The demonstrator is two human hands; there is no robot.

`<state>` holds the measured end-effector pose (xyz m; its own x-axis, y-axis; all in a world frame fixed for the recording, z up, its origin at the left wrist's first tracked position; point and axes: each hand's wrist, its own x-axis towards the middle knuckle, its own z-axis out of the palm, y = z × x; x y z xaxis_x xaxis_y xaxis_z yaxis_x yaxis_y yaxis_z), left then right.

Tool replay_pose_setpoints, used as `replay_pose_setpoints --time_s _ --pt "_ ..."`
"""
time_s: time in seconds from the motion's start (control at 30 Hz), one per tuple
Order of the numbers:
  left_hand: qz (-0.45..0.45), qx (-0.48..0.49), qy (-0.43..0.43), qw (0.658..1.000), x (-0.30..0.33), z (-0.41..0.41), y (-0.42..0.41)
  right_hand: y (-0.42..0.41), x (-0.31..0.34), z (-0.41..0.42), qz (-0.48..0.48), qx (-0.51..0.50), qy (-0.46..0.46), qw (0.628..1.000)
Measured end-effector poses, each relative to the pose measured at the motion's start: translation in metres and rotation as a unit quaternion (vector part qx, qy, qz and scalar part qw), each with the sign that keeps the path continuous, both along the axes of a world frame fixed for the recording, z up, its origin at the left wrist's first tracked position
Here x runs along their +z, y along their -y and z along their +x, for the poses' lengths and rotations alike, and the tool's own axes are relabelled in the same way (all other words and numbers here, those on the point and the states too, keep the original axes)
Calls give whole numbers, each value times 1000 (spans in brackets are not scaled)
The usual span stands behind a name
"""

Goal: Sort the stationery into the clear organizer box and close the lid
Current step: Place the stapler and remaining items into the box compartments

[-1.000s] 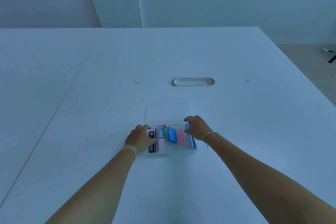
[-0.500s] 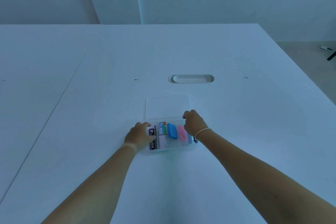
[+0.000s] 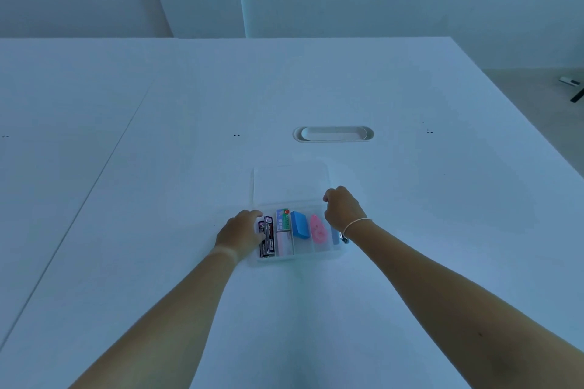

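Observation:
The clear organizer box (image 3: 297, 257) sits on the white table with its lid (image 3: 289, 181) lying open and flat behind it. Its compartments hold black lead cases (image 3: 267, 237), a green staple box (image 3: 282, 219), a blue eraser (image 3: 299, 224) and a pink correction tape (image 3: 317, 228). A blue item (image 3: 335, 235) lies partly hidden under my right wrist. My left hand (image 3: 240, 234) grips the box's left side. My right hand (image 3: 343, 210) is at the rear right corner, fingers curled at the lid's near edge.
An oval cable grommet (image 3: 333, 134) is set in the table beyond the lid. A seam (image 3: 94, 186) runs diagonally through the tabletop on the left. The table's right edge falls to the floor, where a small object (image 3: 570, 82) lies.
My right hand has moved from the box's right compartment back to the rear right corner by the lid. My left hand has stayed on the left side.

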<state>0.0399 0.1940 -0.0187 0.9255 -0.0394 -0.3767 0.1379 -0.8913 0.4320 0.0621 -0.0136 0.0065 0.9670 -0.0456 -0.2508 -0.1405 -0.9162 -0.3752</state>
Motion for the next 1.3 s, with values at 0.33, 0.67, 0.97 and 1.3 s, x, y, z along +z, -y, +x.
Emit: replay_pose_setpoints --time_s 0.33,0.67,0.97,1.3 --pt "0 1 -3 1000 -1 -1 -1 -2 -13 -5 -26 22 8 999" --pt "-19 9 -7 1000 1 -1 -1 6 -19 -8 39 23 17 999" --pt "-164 110 -8 980 8 9 5 13 -12 -2 202 -105 51 972" --pt "-382 295 -105 870 7 28 11 13 -13 15 362 -223 -66 903"
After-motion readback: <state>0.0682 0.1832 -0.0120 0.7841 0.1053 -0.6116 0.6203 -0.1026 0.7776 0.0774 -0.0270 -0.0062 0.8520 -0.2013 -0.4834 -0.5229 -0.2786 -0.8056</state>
